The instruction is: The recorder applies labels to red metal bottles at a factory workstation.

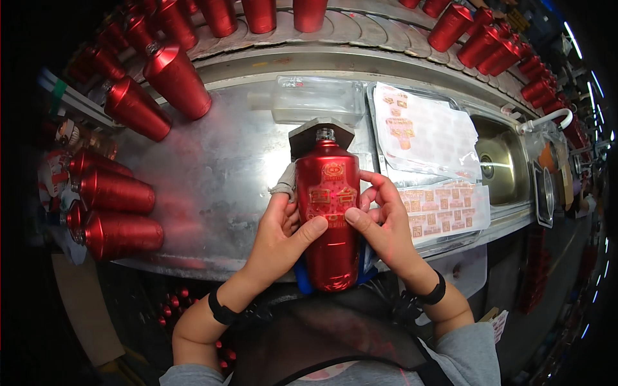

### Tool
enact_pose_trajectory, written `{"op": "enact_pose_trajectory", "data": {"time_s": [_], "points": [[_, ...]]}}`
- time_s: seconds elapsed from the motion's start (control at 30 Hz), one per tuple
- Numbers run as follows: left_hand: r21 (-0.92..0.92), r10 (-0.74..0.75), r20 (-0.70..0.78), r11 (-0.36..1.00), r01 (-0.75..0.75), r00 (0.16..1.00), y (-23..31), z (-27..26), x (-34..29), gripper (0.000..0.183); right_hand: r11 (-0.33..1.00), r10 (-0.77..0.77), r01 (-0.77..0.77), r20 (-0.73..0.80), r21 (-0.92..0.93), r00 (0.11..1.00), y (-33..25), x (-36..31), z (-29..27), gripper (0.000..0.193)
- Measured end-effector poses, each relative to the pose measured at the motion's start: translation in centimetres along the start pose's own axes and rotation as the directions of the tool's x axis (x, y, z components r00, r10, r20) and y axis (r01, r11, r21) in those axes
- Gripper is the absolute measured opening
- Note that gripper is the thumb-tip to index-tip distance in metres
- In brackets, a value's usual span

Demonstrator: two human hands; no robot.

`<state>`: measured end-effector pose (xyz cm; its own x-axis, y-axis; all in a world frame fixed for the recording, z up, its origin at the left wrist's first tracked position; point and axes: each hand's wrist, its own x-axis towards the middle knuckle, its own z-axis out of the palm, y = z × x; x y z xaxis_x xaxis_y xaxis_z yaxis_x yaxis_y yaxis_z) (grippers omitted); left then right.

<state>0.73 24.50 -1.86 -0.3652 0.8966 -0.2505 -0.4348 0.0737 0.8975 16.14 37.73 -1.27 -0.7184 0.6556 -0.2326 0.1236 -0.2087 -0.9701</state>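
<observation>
A glossy red bottle (330, 257) with a clear threaded neck lies tilted in front of me, its neck pointing away. Gold-and-red decals (333, 195) run down its upper face. My left hand (278, 233) holds its left side, thumb pressed on the lower decal. From the right, my right hand (387, 225) grips it with its thumb on the same decal area and its fingers at the edge. Behind the bottle's neck is a dark angular block (344, 135). A greyish cloth (284, 181) sits by my left fingers, partly hidden.
Several red bottles (122, 193) lie or stand on the left of the metal table (219, 141). A clear bottle (318, 100) lies behind the block. Decal sheets (444, 209) rest on trays at right, beside a sink (496, 154). A conveyor (360, 27) carries more red bottles.
</observation>
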Motion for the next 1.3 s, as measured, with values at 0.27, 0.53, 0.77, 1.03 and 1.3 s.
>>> {"op": "enact_pose_trajectory", "data": {"time_s": [0.27,0.53,0.77,1.03,1.3], "points": [[0.000,0.006,0.044,1.000,-0.006,0.999,0.2,-0.3,0.1,0.094,1.000,-0.007,0.008,0.028,-0.027,1.000,-0.4,0.2,-0.4,0.067],[-0.042,-0.024,0.037,0.999,0.025,0.999,0.5,-0.4,0.2,0.091,1.000,-0.011,0.011,-0.010,-0.003,1.000,-1.4,2.6,-0.4,0.059],[-0.017,0.013,0.034,1.000,-0.013,0.999,-0.1,-0.2,0.3,0.090,0.986,-0.088,0.085,-0.013,-0.144,0.996,-1.3,3.9,1.0,0.057],[-0.015,0.018,0.027,1.000,-0.017,0.999,0.0,0.1,0.4,0.088,0.974,-0.086,0.064,-0.090,-0.218,0.992,-1.8,4.6,1.5,0.053],[0.014,0.018,0.020,1.000,-0.018,1.000,-0.3,0.0,0.4,0.088,0.922,-0.104,0.042,-0.141,-0.386,0.985,-2.3,5.3,1.8,0.048]]}}
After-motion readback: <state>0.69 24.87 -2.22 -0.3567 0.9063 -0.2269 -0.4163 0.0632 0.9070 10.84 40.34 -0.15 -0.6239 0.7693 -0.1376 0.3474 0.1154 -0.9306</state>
